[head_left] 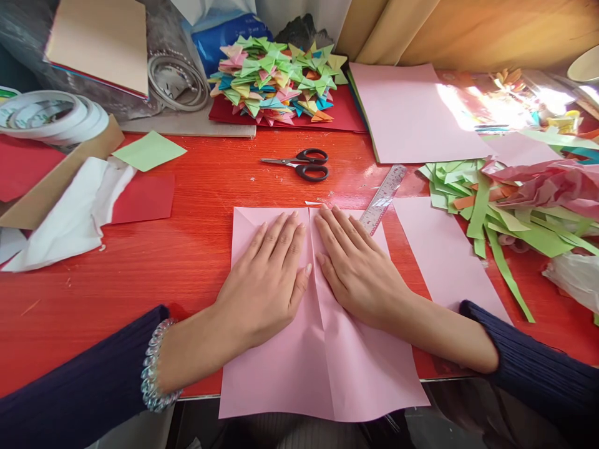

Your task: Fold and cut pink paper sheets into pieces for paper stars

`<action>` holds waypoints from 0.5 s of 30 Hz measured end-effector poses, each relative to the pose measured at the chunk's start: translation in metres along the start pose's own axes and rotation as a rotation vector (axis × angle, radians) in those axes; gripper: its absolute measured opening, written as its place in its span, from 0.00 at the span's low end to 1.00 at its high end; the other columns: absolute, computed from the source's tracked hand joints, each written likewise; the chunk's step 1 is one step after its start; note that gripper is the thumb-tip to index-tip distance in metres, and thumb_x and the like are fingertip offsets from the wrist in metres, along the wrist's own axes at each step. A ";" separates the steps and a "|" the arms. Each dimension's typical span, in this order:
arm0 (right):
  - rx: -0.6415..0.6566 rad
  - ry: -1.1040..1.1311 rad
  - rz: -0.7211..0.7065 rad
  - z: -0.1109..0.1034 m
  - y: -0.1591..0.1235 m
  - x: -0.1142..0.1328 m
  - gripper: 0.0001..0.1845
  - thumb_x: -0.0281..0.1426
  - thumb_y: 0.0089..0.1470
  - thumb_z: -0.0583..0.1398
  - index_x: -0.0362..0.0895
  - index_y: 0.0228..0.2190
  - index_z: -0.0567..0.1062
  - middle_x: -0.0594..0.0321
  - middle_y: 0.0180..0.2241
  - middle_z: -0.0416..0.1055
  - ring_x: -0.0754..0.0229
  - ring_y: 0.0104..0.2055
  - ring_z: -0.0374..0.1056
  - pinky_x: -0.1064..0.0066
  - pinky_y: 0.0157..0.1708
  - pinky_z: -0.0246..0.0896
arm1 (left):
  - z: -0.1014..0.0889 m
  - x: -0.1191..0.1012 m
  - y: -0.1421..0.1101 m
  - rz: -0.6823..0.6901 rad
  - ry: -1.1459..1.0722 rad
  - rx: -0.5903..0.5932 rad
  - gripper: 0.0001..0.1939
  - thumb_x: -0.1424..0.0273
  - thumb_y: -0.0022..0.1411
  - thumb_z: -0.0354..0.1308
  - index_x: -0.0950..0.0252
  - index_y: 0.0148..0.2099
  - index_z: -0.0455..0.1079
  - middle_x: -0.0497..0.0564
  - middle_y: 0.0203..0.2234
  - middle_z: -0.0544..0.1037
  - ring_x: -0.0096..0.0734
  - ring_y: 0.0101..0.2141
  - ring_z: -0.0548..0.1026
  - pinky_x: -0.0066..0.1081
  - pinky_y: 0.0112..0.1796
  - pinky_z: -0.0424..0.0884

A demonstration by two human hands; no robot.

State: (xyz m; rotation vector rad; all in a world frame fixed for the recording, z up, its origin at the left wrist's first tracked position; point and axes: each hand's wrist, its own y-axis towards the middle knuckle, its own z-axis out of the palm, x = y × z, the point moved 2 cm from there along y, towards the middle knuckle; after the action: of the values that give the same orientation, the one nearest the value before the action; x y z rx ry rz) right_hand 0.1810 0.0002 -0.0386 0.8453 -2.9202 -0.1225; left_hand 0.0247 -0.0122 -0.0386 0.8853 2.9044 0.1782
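A pink sheet of paper (pixel 281 380) lies before me with a crease down its middle, its near edge hanging past the table's front. My left hand (pixel 266 280) rests flat on the left half, fingers stretched towards the far edge. On the other side of the crease, my right hand (pixel 358 268) presses flat on the paper, fingers also extended. Neither hand grips anything. A clear ruler (pixel 386 196) slants out by the sheet's far right corner. Beyond the sheet lie black-handled scissors (pixel 306 164), blades pointing left.
Folded paper pieces (pixel 278 78) are heaped at the back on red sheets. Pink sheets (pixel 416 112) and green paper strips (pixel 505 212) lie to the right. Tape rolls (pixel 44 118), a green square (pixel 150 151) and a red piece (pixel 145 198) are on the left.
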 end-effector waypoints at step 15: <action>0.000 -0.001 -0.004 -0.001 -0.001 -0.001 0.31 0.35 0.65 0.39 0.27 0.62 0.52 0.46 0.66 0.44 0.49 0.68 0.38 0.56 0.66 0.37 | 0.000 -0.001 0.000 -0.020 -0.011 0.019 0.30 0.65 0.69 0.32 0.80 0.67 0.46 0.66 0.65 0.48 0.46 0.65 0.46 0.46 0.63 0.47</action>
State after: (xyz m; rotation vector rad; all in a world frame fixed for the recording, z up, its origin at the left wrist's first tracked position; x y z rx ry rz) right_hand 0.1819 0.0000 -0.0382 0.8514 -2.9197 -0.1236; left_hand 0.0255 -0.0130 -0.0386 0.8573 2.9081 0.1443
